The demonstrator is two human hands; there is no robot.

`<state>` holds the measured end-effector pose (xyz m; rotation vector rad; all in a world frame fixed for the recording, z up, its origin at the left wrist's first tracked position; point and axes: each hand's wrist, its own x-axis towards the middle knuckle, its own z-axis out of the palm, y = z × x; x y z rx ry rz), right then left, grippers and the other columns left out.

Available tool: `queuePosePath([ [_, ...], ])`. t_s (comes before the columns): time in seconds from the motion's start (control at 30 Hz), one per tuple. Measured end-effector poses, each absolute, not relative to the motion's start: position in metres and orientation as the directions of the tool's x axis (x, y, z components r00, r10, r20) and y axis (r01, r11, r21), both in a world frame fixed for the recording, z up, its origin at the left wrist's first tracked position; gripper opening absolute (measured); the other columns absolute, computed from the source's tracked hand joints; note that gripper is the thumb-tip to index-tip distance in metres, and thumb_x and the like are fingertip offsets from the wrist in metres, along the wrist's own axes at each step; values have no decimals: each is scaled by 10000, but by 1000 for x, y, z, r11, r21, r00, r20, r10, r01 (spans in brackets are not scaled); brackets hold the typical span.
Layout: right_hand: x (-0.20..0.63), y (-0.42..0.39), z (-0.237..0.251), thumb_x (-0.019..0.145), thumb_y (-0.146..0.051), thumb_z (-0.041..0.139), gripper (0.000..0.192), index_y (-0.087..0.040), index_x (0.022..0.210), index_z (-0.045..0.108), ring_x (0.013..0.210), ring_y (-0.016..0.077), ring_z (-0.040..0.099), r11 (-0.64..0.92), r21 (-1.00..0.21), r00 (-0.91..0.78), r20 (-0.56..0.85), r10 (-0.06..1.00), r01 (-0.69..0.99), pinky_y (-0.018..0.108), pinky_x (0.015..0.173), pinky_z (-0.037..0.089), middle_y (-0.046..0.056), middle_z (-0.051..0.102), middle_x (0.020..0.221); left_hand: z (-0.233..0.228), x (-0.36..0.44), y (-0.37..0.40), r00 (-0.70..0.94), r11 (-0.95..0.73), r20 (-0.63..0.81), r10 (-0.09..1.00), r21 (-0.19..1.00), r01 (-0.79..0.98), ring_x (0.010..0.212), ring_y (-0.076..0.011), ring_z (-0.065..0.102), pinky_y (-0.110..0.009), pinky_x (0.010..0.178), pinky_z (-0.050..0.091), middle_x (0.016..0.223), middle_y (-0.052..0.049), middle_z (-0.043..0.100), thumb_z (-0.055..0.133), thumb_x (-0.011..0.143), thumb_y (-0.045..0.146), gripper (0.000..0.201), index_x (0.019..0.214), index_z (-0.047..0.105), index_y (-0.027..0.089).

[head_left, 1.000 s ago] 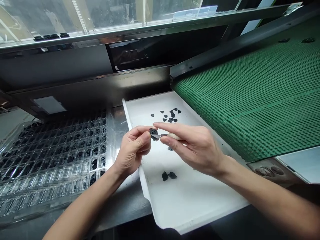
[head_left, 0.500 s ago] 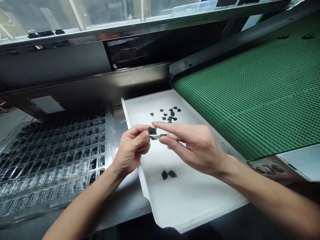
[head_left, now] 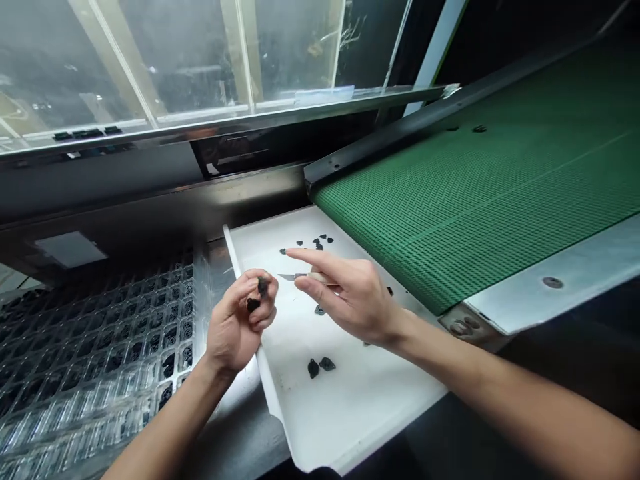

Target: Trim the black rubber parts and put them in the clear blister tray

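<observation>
By the left edge of the smooth white tray (head_left: 320,427), black bits (head_left: 253,305) and a knife (head_left: 300,276).
The left hand (head_left: 237,323) curls, pinching the bits. The right hand (head_left: 353,287) pinches the knife's pale handle, its metal blade pointy. Flat black pieces (head_left: 327,364) dot the tray.
</observation>
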<state>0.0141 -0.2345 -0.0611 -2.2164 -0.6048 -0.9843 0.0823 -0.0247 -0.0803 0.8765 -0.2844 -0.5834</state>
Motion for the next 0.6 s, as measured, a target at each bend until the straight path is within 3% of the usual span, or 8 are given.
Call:
queuePosePath([
  [0.2, 17, -238, -63, 1147, -336, 655, 404, -72, 1448, 706, 744, 72, 663, -695, -384, 638, 757, 139, 608, 244, 696, 475, 53, 783, 1067, -83, 81, -29, 830, 491, -6, -557, 804, 335, 514, -8, 248, -132, 449, 214, 800, 27, 450, 820, 949, 324, 204, 1083, 766, 180],
  [0.33, 19, -240, -59, 1159, -402, 620, 424, -85, 1420, 728, 633, 85, 499, -720, -432, 685, 723, 83, 543, 256, 684, 434, -21, 605, 754, -89, 82, -31, 816, 476, 62, -575, 836, 271, 498, 3, 211, -127, 447, 185, 760, 54, 361, 813, 987, 459, 338, 1160, 764, 173],
  [0.43, 21, -240, -59, 1164, -417, 605, 423, -89, 1396, 740, 624, 92, 460, -743, -437, 698, 714, 57, 508, 263, 680, 419, -38, 521, 696, -91, 86, -30, 779, 451, 69, -624, 846, 285, 480, -2, 197, -141, 442, 161, 708, 71, 292, 850, 941, 572, 448, 951, 700, 149],
  [0.5, 22, -240, -61, 1164, -428, 598, 428, -97, 1391, 745, 636, 94, 489, -754, -417, 695, 716, 72, 507, 268, 692, 429, -36, 555, 706, -91, 89, -30, 769, 445, 77, -635, 850, 283, 474, -9, 201, -154, 442, 148, 680, 74, 274, 879, 897, 622, 568, 802, 581, 149],
  [0.6, 20, -238, -68, 1153, -411, 606, 413, -100, 1380, 755, 688, 101, 582, -752, -393, 702, 701, 126, 528, 270, 733, 471, -2, 683, 817, -82, 86, -28, 796, 462, 110, -596, 858, 227, 480, -19, 195, -172, 449, 132, 657, 70, 291, 883, 866, 683, 689, 726, 444, 171],
])
